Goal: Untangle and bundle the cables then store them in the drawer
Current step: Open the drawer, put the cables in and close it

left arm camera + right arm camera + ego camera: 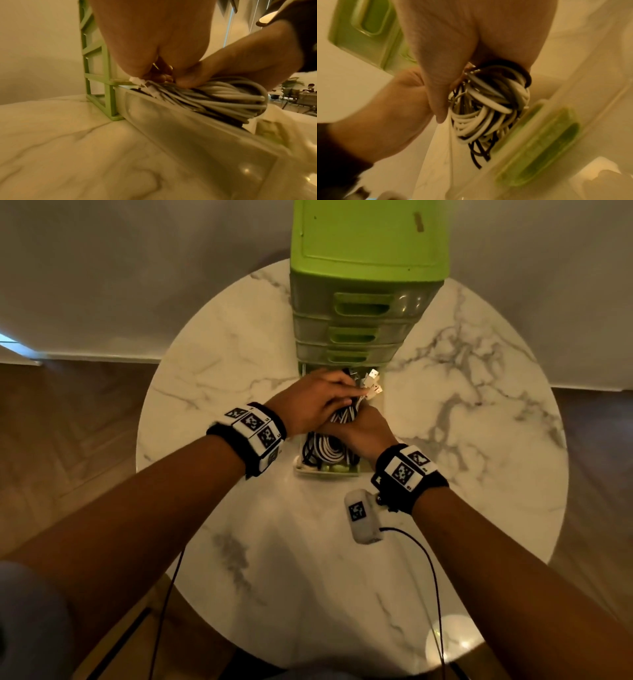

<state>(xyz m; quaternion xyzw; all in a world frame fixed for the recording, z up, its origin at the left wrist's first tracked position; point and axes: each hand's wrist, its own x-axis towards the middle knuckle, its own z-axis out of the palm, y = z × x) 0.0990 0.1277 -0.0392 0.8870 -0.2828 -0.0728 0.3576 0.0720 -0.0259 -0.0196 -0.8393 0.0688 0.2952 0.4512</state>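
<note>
A bundle of black and white cables (329,448) lies in the pulled-out bottom drawer (329,472) of a green drawer unit (366,268). My left hand (315,402) lies over the far part of the bundle, fingers curled onto it near several white plugs (373,381). My right hand (363,429) grips the coils from the near right. In the right wrist view the cable loops (484,108) hang from my fist above the drawer front (539,142). The left wrist view shows the coils (223,94) sitting partly above the clear drawer wall (188,135).
The unit stands at the far side of a round white marble table (274,542). Three upper drawers (359,306) are closed. A wrist camera (361,515) and thin black leads (431,577) hang over the table's near half. Wood floor surrounds the table.
</note>
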